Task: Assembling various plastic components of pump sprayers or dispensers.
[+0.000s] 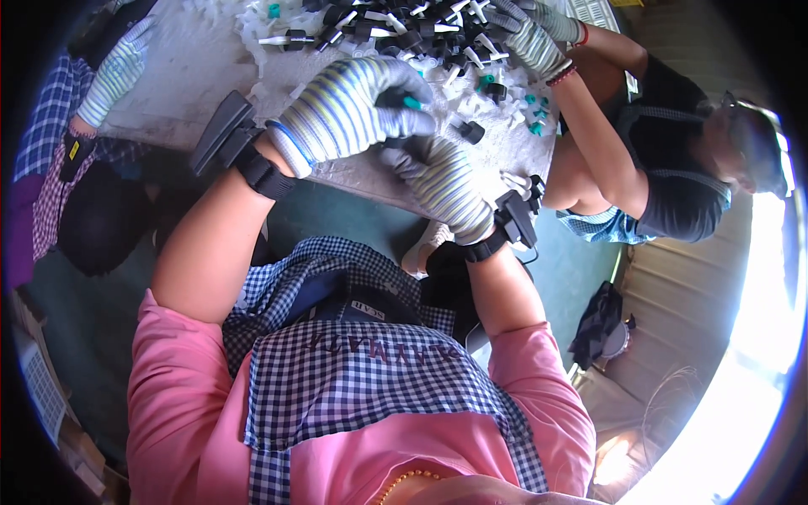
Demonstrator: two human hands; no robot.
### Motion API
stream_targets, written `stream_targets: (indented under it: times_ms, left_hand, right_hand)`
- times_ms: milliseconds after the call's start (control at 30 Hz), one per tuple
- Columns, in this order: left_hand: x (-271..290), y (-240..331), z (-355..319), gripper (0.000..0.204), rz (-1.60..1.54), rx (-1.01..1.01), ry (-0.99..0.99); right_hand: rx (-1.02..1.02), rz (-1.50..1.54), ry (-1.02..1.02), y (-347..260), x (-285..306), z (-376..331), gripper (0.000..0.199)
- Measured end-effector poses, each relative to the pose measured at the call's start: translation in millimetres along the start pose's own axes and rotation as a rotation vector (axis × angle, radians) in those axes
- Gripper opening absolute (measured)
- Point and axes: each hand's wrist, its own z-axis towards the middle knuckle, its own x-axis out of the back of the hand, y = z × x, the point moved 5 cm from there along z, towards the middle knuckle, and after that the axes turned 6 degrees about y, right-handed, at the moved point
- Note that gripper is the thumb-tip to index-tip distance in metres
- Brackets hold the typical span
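My left hand, in a striped knit glove with grey fingertips, is over the table's near edge with its fingers curled round toward the thumb. A small teal plastic piece shows between finger and thumb; whether it is gripped or lies behind them, I cannot tell. Just below and to the right, my right hand wears a matching glove. Its fingers bend in toward the left hand's thumb, and what they hold, if anything, is hidden. A loose black cap with a white stem lies beside the right hand.
A heap of black pump caps with white nozzles covers the table's far part, among clear and teal pieces. At the right, a co-worker's gloved hands reach into the heap. Another person's gloved hand rests at the left.
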Motion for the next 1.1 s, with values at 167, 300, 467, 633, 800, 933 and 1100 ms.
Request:
stream_targets:
  times_ms: [167, 300, 467, 633, 800, 933, 1100]
  left_hand:
    - [-1, 4, -6, 0.034, 0.418, -0.218, 0.005]
    - [-1, 11, -10, 0.032, 0.456, -0.173, 0.071]
    - [-2, 33, 1, 0.035, 0.41, -0.456, 0.291]
    - [-30, 14, -3, 0.04, 0.57, -0.072, 0.121]
    - [-49, -2, -4, 0.04, 0.811, -0.136, -0.04]
    - [-59, 3, -3, 0.033, 0.782, -0.162, -0.111]
    - [-57, 15, -1, 0.023, 0.981, -0.314, -0.243]
  right_hand:
    - [0.275, 0.32, 0.181, -10, -12, 6, 0.032]
    - [0.266, 0.215, 0.074, -13, -10, 5, 0.036]
    - [0.131, -0.149, 0.049, -1, -21, 2, 0.041]
    - [0.198, -0.809, -0.269, 29, -34, 5, 0.062]
    - [0.399, -0.483, 0.078, 42, -28, 1, 0.04]
    - [0.333, -0.789, 0.133, 53, -28, -1, 0.042]
    - [-0.058, -0.713, -0.134, 51, -27, 1, 0.066]
